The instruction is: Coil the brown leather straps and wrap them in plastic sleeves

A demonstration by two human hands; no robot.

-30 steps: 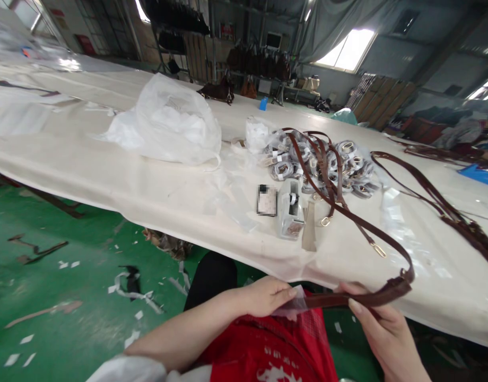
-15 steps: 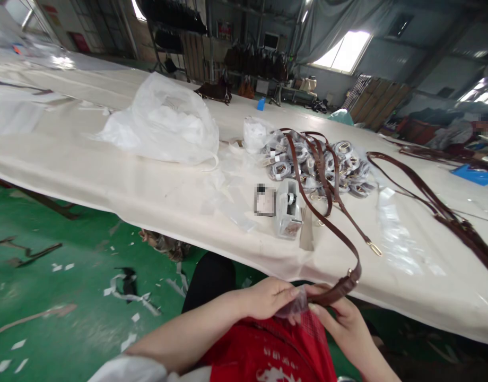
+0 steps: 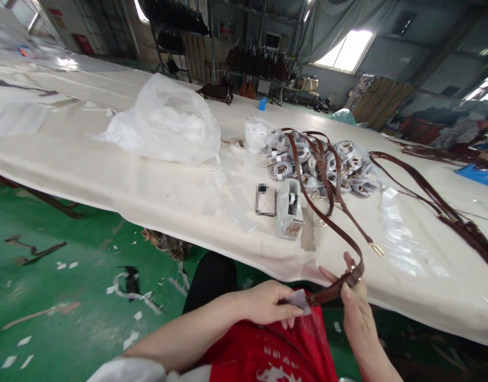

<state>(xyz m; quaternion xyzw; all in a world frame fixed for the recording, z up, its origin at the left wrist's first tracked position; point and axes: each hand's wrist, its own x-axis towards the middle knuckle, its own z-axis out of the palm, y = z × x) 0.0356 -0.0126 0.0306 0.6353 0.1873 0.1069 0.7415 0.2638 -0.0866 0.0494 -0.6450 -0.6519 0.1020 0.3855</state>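
A brown leather strap point(image 3: 341, 228) with gold-coloured fittings runs from the tabletop down over the near edge to my hands. My left hand point(image 3: 268, 303) is closed on its end, where a piece of clear plastic wrap point(image 3: 298, 301) covers the leather. Farther along, my right hand point(image 3: 358, 310) pinches the strap close to its small metal buckle, thumb on top and some fingers stretched out behind. Both hands are above my lap, over a red apron point(image 3: 268, 345). On the table above them stands a tape dispenser point(image 3: 289, 212), beside the strap.
Behind the dispenser lies a pile of plastic-wrapped coiled straps point(image 3: 351, 164). More brown straps point(image 3: 423, 191) lie to the right, near a clear plastic sheet point(image 3: 395, 233). A large white plastic bag point(image 3: 168, 122) sits left of centre. The table's near edge point(image 3: 228, 249) crosses before my knees.
My right hand has slid along the strap, away from the wrapped end, up to the buckle. My left hand stays at the end, with the plastic wrap now more visible.
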